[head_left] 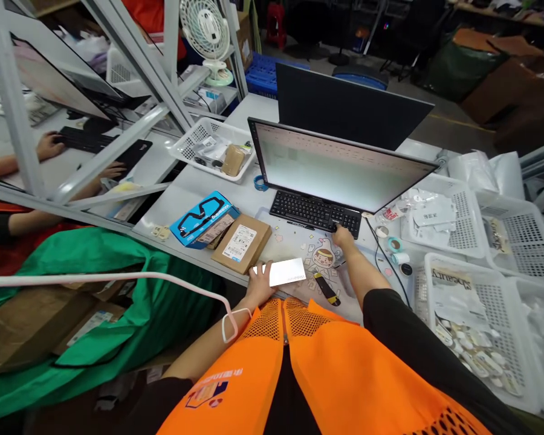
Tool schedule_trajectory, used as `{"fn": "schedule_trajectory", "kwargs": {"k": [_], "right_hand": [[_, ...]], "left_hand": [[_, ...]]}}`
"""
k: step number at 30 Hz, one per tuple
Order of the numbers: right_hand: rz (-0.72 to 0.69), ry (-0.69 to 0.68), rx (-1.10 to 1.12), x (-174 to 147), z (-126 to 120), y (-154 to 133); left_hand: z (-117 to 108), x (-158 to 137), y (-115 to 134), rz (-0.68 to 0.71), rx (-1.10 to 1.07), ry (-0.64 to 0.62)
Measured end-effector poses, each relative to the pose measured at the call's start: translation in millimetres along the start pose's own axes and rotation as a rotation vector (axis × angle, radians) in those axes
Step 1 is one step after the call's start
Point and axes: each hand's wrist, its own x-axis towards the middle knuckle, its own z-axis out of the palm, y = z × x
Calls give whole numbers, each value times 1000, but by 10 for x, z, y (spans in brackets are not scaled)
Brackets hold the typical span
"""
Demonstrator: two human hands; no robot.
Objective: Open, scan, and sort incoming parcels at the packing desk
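My left hand (pixel 262 285) is closed on the left end of a flat white box (pixel 286 272) with faint lettering, near the desk's front edge. My right hand (pixel 343 237) rests on the right-hand keys of a black keyboard (pixel 306 210), its fingers reaching over them; I see nothing held in it. A cardboard box (pixel 242 244) with a white label lies just beyond my left hand. Against it leans a blue printed box (pixel 205 220). Between my arms is a black and yellow utility knife (pixel 327 289) on the patterned desk mat (pixel 294 240).
A lit monitor (pixel 340 169) stands behind the keyboard. White baskets with packets stand at the back left (pixel 213 149) and right (pixel 478 326). A metal frame (pixel 131 57) and green cloth (pixel 104 254) border the left. Beyond the frame, a co-worker's hand (pixel 49 146) touches another keyboard.
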Motion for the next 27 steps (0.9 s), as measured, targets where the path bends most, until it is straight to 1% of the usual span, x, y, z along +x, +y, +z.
{"fn": "schedule_trajectory", "kwargs": {"k": [4, 8, 13, 19, 22, 25, 27], "right_hand": [[-31, -30, -25, 15, -22, -49], [-56, -68, -59, -26, 50, -101], [-36, -125, -98, -77, 127, -162], [22, -88, -58, -16, -3, -166], [2, -64, -15, -24, -94, -167], [-68, 11, 39, -187, -111, -144], [-120, 46, 71, -415, -25, -53]], "left_hand": [[-1, -7, -8, -2, -37, 4], [11, -9, -19, 3, -57, 16], [-4, -16, -1, 8, -41, 22], [-38, -34, 16, 11, -21, 28], [-59, -53, 37, 5, -16, 32], [-73, -67, 93, -17, 14, 24], [-71, -67, 128, -16, 13, 32]]}}
